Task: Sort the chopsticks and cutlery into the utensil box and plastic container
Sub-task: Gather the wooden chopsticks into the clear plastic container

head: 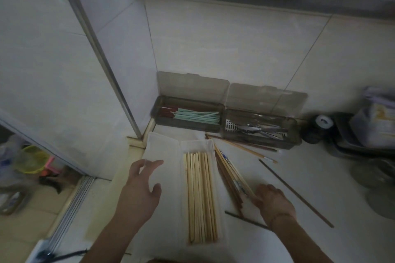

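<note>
A clear plastic container (197, 145) lies in front of me with several pale wooden chopsticks (201, 196) inside; its lid (162, 147) lies open to the left. My left hand (141, 190) hovers with spread fingers over the lid, holding nothing. My right hand (272, 199) grips the near end of a bundle of brown patterned chopsticks (230, 168) lying just right of the container. At the back stand two smoky utensil boxes: the left box (188, 126) holds red and mint-green chopsticks (192, 114), the right box (292, 134) holds metal cutlery (258, 129).
Loose chopsticks (245, 145) lie in front of the right box; a long dark stick (296, 193) and a short dark one (245, 220) lie near my right hand. A black tape roll (319, 126) and a dark tray with a bag (376, 126) stand far right. Tiled walls enclose the corner.
</note>
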### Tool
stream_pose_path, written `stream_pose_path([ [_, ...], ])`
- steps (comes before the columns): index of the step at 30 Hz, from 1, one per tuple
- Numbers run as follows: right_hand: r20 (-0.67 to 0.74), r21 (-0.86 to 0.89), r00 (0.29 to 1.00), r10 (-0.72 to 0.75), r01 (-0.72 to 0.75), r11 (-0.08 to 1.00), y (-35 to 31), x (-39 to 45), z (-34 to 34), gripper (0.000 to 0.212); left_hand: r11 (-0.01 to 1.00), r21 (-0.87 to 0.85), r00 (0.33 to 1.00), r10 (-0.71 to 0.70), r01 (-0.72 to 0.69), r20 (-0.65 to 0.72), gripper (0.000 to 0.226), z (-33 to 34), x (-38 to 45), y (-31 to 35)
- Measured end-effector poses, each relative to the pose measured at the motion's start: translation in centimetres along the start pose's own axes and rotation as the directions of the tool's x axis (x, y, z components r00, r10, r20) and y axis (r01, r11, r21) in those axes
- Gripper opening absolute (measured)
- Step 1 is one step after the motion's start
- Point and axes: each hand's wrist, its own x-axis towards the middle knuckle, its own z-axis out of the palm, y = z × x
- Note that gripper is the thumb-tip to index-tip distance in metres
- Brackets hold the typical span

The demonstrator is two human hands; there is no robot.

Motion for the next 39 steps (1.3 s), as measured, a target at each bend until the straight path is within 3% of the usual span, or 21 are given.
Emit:
stream_pose_path([
  [6,0.019,-0.087,0.997,0.076,-0.074,0.993,-0.6,-0.4,-0.2,0.03,1.0,-0.016,1.0,-0.013,0.013,0.01,0.058,0.0,0.1,0.1],
  [12,0.039,0.009,0.987,0.153,-0.154,0.988,-2.0,-1.1,-1.1,0.017,0.999,-0.033,1.0,-0.018,0.018,0.007,0.059,0.1,0.1,0.1],
  [14,0.023,0.056,0.99,0.137,-0.138,0.989,-1.8,-1.2,-1.4,0.005,0.999,-0.041,1.0,-0.015,0.015,0.006,0.06,0.1,0.1,0.1],
  [19,-0.01,0.044,1.0,-0.019,0.019,0.999,-1.3,-1.3,-1.2,0.017,0.999,-0.041,1.0,-0.013,0.013,0.013,0.059,0.0,0.2,0.1],
  [24,-0.144,-0.037,0.984,-0.107,0.103,0.994,-1.8,-1.5,-2.9,0.036,1.0,-0.012,1.0,0.013,-0.013,0.005,0.06,0.0,0.1,-0.1],
  [26,-0.292,0.072,0.947,-0.136,0.163,0.984,-2.7,-1.6,-4.0,0.033,1.0,-0.006,1.0,0.009,-0.009,-0.002,0.059,-0.1,0.0,-0.1],
  [29,-0.57,0.231,0.784,-0.245,0.439,0.869,-5.6,-2.6,-4.9,0.02,1.0,0.004,1.0,0.011,-0.011,-0.014,0.059,-0.1,0.0,0.1],
  [32,-0.671,0.241,0.658,-0.342,0.63,0.738,-9.7,-4.3,-4.5,0.018,1.0,0.017,1.0,0.01,-0.01,-0.014,0.059,-0.2,0.0,0.3],
  [34,-0.644,0.147,0.626,-0.439,0.664,0.733,-11.7,-5.1,-3.2,0.015,1.0,0.025,1.0,0.008,-0.008,-0.014,0.059,-0.2,0.0,0.3],
  [35,-0.586,0.076,0.647,-0.488,0.643,0.762,-12.3,-5.2,-2.2,0.016,1.0,0.025,1.0,0.009,-0.008,-0.013,0.059,-0.2,0.0,0.3],
  [37,-0.381,-0.119,0.729,-0.569,0.571,0.812,-13.2,-5.2,-0.6,0.022,1.0,0.02,1.0,0.007,-0.007,-0.012,0.059,-0.2,0.1,0.2],
  [39,-0.097,-0.323,0.799,-0.594,0.539,0.778,-13.9,-5.7,-0.4,0.019,1.0,0.016,1.0,0.007,-0.007,-0.009,0.06,-0.1,0.1,0.1],
])
